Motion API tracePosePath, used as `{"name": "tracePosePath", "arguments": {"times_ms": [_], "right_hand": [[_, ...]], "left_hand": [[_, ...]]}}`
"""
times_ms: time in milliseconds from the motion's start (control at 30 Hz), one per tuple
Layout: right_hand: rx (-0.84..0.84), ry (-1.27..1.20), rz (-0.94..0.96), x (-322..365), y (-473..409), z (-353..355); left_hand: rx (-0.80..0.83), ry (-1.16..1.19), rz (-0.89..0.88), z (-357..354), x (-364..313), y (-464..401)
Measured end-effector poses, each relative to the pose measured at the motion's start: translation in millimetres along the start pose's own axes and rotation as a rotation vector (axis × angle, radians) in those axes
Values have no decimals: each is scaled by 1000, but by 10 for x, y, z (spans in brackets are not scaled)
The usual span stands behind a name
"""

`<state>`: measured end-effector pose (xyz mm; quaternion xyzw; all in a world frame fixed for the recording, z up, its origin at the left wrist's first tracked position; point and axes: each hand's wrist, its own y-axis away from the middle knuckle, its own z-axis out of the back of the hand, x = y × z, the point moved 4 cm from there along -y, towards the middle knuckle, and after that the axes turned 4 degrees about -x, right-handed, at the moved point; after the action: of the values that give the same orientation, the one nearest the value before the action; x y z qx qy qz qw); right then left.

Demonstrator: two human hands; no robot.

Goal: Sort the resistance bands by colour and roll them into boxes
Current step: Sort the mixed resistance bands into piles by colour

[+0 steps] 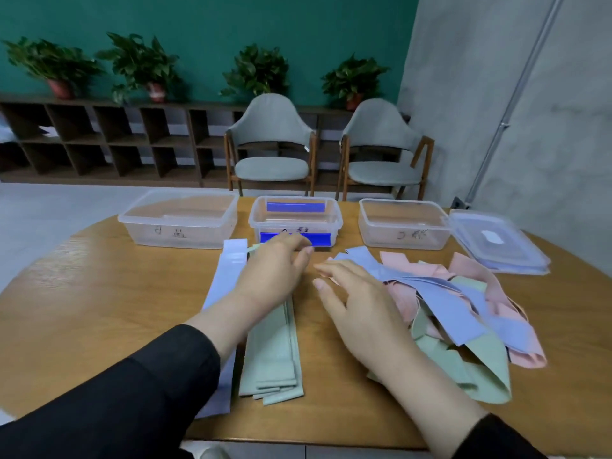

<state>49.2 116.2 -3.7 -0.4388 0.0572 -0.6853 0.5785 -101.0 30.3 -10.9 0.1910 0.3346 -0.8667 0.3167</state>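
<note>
1. My black sleeves (109, 402) enter from the bottom edge, forearms angled inward over the wooden table (99, 293).
2. My left hand (271, 270) lies palm down on the far end of the green band stack (275, 352), fingers loosely extended, gripping nothing.
3. My right hand (361, 313) is flat, fingers spread, on the edge of the mixed band pile (463, 309).
4. A lavender band (228, 270) lies straight, left of the green stack.
5. Three clear boxes (402, 223) stand beyond.

left box (178, 223) marked "B", other labels illegible
</note>
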Motion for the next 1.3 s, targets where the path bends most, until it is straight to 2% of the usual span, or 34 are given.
{"name": "tracePosePath", "arguments": {"times_ms": [100,167,233,300,400,533,667,767,933,1100,1300], "right_hand": [[6,113,-66,-284,-110,373],[48,227,-150,-548,-163,599],[108,330,-221,-798,-175,831],[192,391,-287,-1007,-117,1055],[304,388,-346,-1231,29,1268],[347,354,-395,-1340,155,1298],[282,290,-430,-1403,153,1215],[232,267,-451,-1434,163,1178],[137,230,-307,-1324,233,1359],[449,386,-103,-1255,571,1447],[213,504,-2,-1184,618,1377]], "left_hand": [[125,166,87,-513,-398,113],[144,209,147,-772,-512,187],[172,170,161,-947,-522,271],[191,35,102,-1055,-502,361],[177,-60,45,-1137,-465,378],[155,-115,56,-1188,-433,337],[149,-158,91,-1202,-426,285],[99,-231,41,-1200,-459,253],[5,-11,111,-1147,-408,190],[-52,409,351,-993,-361,142],[-121,686,382,-670,-707,-66]]}}
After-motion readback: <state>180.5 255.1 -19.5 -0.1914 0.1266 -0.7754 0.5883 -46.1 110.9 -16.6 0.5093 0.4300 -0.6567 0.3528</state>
